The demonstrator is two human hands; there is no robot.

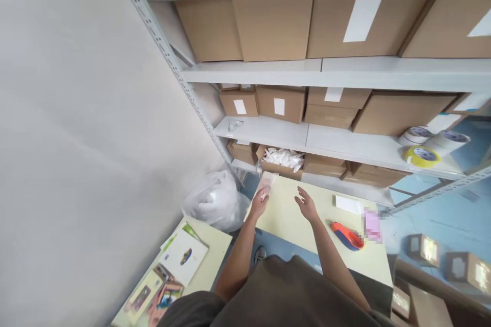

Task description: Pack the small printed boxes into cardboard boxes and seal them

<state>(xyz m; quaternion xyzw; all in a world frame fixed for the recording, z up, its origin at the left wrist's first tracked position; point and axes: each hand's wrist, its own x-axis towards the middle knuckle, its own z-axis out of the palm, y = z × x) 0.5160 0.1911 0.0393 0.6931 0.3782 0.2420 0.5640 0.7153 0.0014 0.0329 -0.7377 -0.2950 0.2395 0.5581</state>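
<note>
My left hand [260, 203] is at the far edge of the cream table [291, 227], gripping the lower end of a flat, pale translucent packet [267, 183]. My right hand [307, 205] hovers over the tabletop with its fingers spread, holding nothing. Nearest to it, to the right, lies an orange and blue tape dispenser [347, 236]. Beyond that are a white paper slip [348, 204] and a blurred pink item [372, 225]. The packet's contents cannot be made out.
Grey steel shelving [253, 130] holds cardboard boxes [280, 103] and tape rolls [422, 157] beyond the table. A white plastic sack [215, 202] stands on the floor at left. Printed booklets [183, 256] lie on a second table. Small boxes [423, 250] sit on the blue floor.
</note>
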